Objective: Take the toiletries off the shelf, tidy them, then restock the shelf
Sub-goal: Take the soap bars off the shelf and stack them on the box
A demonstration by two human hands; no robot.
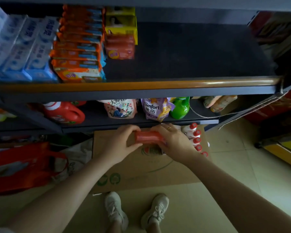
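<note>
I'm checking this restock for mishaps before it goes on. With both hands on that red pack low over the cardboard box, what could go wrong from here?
1. The left hand and right hand grip the red pack only by its ends; it might slip onto the cardboard box.
2. The red-capped white bottles sit right by the right hand; a careless lift could knock them.
3. Raising the pack, the hands could bump the lower shelf edge just above.

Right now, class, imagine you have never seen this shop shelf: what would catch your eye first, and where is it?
First, the two hands low in the middle: the left hand and right hand grip a red packet between them, above a flattened cardboard box. Next, the upper shelf, bare and dark on its right, with orange packs stacked at its left.
</note>
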